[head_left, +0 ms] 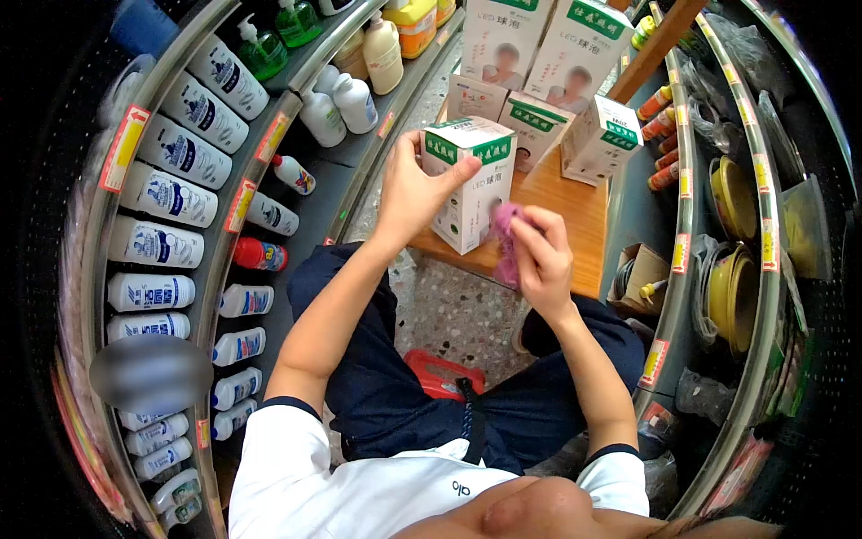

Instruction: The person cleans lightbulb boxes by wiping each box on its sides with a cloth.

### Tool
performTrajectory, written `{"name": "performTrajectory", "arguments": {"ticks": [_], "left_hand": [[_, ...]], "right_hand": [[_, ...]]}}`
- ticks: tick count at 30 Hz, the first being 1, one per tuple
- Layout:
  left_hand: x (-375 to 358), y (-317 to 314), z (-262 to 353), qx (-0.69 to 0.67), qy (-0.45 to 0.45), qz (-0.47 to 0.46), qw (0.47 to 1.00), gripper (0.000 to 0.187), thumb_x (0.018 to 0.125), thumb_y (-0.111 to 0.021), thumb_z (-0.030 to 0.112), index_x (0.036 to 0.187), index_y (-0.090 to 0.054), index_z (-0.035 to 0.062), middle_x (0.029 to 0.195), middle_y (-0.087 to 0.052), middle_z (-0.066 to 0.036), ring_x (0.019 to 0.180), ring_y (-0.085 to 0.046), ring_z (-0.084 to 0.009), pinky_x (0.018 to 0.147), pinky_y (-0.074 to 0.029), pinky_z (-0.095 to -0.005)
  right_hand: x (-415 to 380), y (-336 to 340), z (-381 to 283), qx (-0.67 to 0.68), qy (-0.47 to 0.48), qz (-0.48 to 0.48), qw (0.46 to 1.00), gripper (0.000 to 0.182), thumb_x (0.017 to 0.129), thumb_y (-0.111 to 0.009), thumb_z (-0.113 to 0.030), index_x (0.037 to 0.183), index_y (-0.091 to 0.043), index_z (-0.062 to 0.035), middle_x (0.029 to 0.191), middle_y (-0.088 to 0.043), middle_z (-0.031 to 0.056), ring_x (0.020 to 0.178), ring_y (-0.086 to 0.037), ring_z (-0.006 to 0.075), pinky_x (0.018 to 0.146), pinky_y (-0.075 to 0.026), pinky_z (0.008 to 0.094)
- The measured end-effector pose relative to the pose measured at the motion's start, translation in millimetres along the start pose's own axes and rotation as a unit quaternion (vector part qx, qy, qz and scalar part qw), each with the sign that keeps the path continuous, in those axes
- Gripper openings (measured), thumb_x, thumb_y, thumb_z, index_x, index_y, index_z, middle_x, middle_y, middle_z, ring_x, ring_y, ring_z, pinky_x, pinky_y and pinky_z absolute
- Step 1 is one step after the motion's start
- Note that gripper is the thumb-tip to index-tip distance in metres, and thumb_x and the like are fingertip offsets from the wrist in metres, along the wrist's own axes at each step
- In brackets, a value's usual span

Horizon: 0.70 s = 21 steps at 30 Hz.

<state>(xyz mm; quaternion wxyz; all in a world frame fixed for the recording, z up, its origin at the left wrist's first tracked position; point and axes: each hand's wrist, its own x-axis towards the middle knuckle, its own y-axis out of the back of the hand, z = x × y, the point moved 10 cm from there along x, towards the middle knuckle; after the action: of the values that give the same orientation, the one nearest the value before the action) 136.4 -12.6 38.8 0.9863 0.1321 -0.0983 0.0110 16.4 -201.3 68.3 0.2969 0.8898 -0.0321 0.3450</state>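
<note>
My left hand (pixel 422 184) is wrapped round the upper part of a white and green LED bulb box (pixel 473 199), fingers behind it and thumb on its green band. The box is upright at the near edge of a small wooden table (pixel 561 211). Bunched in my right hand (pixel 543 256) is a purple cloth (pixel 507 242), held against or close beside the box's lower right side. Behind stand more bulb boxes: a small one (pixel 536 126), one at the right (pixel 602 139), and two large ones at the back, including a tall box (pixel 579 54).
Shelves on the left carry rows of white bottles (pixel 171 193) and pump bottles (pixel 350 103). On the right shelves are orange spray cans (pixel 660 121) and yellow round items (pixel 734 296). A red plastic stool (pixel 444 370) shows between my legs, above a speckled floor (pixel 449 310).
</note>
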Motion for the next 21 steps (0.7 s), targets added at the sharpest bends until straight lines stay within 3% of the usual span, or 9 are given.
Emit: {"name": "performTrajectory", "arguments": {"ticks": [2, 4, 6, 9, 12, 21], "left_hand": [[-7, -4, 15, 0.07, -0.021, -0.011, 0.997, 0.082, 0.077, -0.085, 0.047, 0.129, -0.05, -0.0066, 0.12, -0.061, -0.018, 0.104, -0.063, -0.0232, 0.091, -0.051, -0.0356], [-13, -11, 27, 0.108, -0.077, -0.015, 0.991, 0.084, 0.074, -0.086, 0.049, 0.128, -0.051, -0.0045, 0.119, -0.06, -0.018, 0.106, -0.062, -0.025, 0.092, -0.05, -0.0368], [-18, -19, 34, 0.064, -0.102, -0.034, 0.992, 0.079, 0.081, -0.079, 0.049, 0.128, -0.05, -0.0067, 0.118, -0.058, -0.02, 0.11, -0.057, -0.0293, 0.097, -0.045, -0.0391], [-10, -25, 19, -0.124, 0.001, -0.112, 0.986, 0.054, 0.095, -0.067, 0.034, 0.129, -0.052, -0.0046, 0.119, -0.061, -0.015, 0.11, -0.059, -0.0244, 0.099, -0.045, -0.036], [-11, -32, 11, -0.179, -0.002, -0.165, 0.97, 0.034, 0.101, -0.057, 0.021, 0.127, -0.056, -0.0011, 0.121, -0.063, -0.011, 0.112, -0.059, -0.0192, 0.102, -0.044, -0.0335], [-9, -47, -29, -0.297, 0.068, -0.229, 0.924, 0.045, 0.095, -0.065, 0.017, 0.134, -0.045, 0.0043, 0.134, -0.053, -0.013, 0.13, -0.049, -0.0222, 0.111, -0.037, -0.0387]], "right_hand": [[8, 2, 11, 0.035, -0.058, 0.063, 0.996, 0.029, 0.086, -0.063, 0.008, 0.114, -0.066, 0.001, 0.115, -0.06, 0.015, 0.105, -0.06, 0.031, 0.089, -0.049, 0.0362], [13, -2, 18, 0.061, -0.085, 0.076, 0.992, 0.028, 0.092, -0.061, 0.004, 0.119, -0.064, 0.0027, 0.122, -0.057, 0.015, 0.111, -0.058, 0.0285, 0.093, -0.047, 0.0341], [16, -2, 23, 0.074, -0.122, 0.092, 0.986, 0.03, 0.093, -0.061, 0.001, 0.123, -0.062, 0.0037, 0.126, -0.055, 0.0144, 0.117, -0.055, 0.0278, 0.1, -0.043, 0.0341], [10, 4, 53, 0.102, -0.166, 0.136, 0.972, 0.033, 0.093, -0.06, 0.0, 0.127, -0.062, 0.0037, 0.128, -0.055, 0.0145, 0.12, -0.055, 0.0257, 0.102, -0.042, 0.0314], [0, 0, 83, 0.204, -0.228, 0.153, 0.94, 0.034, 0.095, -0.06, -0.002, 0.129, -0.061, 0.0034, 0.129, -0.056, 0.0109, 0.121, -0.053, 0.0209, 0.103, -0.041, 0.03], [3, -8, 93, 0.303, -0.271, 0.122, 0.905, 0.032, 0.096, -0.058, -0.001, 0.127, -0.062, 0.004, 0.128, -0.057, 0.0083, 0.118, -0.055, 0.0172, 0.102, -0.042, 0.0279]]}}
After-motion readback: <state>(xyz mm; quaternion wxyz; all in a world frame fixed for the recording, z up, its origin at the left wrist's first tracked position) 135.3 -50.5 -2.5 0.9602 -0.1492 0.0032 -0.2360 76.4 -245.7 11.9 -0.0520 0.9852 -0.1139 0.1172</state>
